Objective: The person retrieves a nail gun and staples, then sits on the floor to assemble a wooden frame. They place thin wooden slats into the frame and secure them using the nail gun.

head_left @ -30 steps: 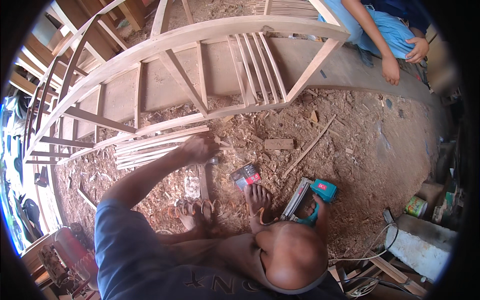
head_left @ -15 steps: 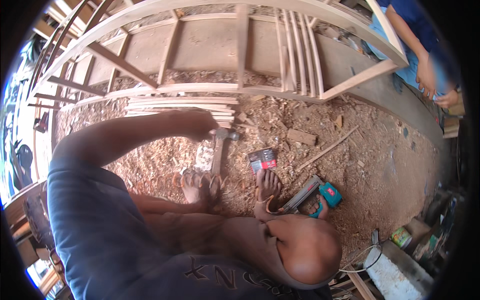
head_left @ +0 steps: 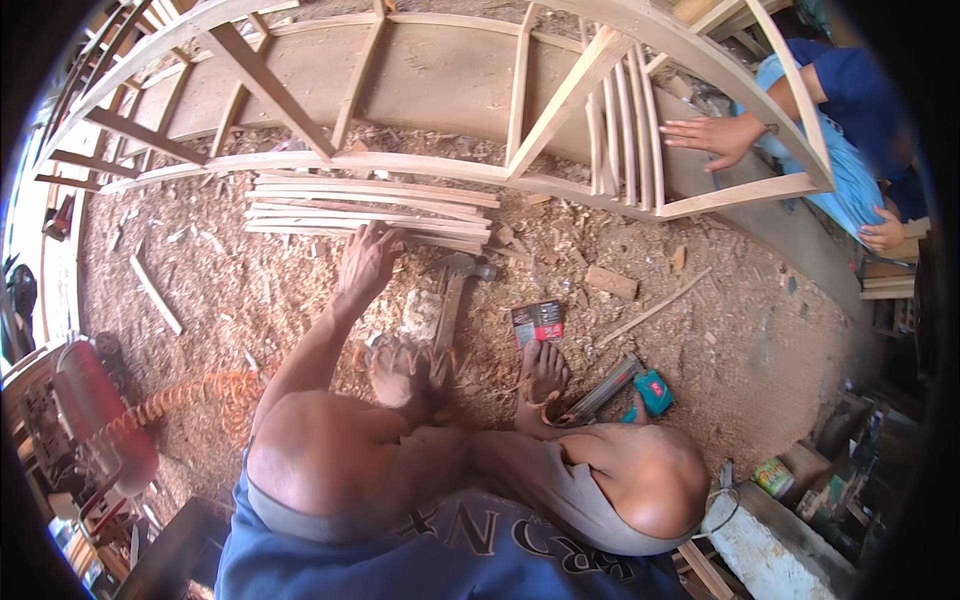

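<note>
My left hand [head_left: 368, 262] reaches forward with bent fingers slightly apart. Its fingertips are at the near edge of a stack of thin wooden strips [head_left: 370, 210] on the ground; no strip is visibly lifted. My right hand [head_left: 640, 408], mostly hidden behind my raised right knee, is closed round the handle of a teal nail gun [head_left: 652, 392]. The gun's long grey magazine [head_left: 603, 388] points down and left beside my right foot. A claw hammer [head_left: 452, 300] stands head-up by my left foot. A small red and black packet [head_left: 538, 322] lies in front of my right toes.
A long wooden frame [head_left: 420, 168] with crosspieces spans the far side. Another person's hand [head_left: 722, 138] spreads over its upright slats [head_left: 632, 130]. Wood shavings cover the ground. A red tank [head_left: 100, 415] and orange coiled hose [head_left: 190, 395] are left; a white block [head_left: 770, 545] stands at lower right.
My left hand has moved left from beside the hammer head to the strips. The other person's hand has left their lap and reaches over the frame. The whole view has shifted slightly.
</note>
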`<state>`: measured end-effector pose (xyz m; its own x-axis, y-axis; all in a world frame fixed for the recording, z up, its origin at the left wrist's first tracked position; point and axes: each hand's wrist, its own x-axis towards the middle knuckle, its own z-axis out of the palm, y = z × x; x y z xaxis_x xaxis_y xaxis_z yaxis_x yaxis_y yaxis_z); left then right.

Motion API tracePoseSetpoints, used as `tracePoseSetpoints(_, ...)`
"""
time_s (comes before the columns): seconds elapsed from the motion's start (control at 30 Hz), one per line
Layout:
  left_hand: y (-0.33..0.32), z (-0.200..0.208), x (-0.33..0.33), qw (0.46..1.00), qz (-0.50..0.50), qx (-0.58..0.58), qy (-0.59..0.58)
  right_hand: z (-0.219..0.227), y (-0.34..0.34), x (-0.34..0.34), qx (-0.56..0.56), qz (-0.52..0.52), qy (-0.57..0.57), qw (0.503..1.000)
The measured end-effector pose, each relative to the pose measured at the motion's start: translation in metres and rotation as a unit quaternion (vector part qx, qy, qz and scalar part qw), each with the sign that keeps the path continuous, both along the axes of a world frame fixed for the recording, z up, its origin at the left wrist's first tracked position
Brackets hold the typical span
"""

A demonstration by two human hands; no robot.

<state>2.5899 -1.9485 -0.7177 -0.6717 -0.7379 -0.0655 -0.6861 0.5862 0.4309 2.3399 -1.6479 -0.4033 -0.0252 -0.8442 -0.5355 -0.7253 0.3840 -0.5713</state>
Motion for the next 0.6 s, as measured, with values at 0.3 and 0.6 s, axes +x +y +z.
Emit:
tracePoseSetpoints(0.3,-0.006,-0.01,-0.007,0.996,-0.048,-0.071,-0.02,-0.106,-0.004,-0.058,-0.138,-0.275,-0.022,0.951)
tracePoseSetpoints(0.6,0.007,-0.012,0.0,0.99,-0.066,-0.113,0.057,-0.253,-0.161,-0.183,-0.051,-0.579,-0.188,0.792)
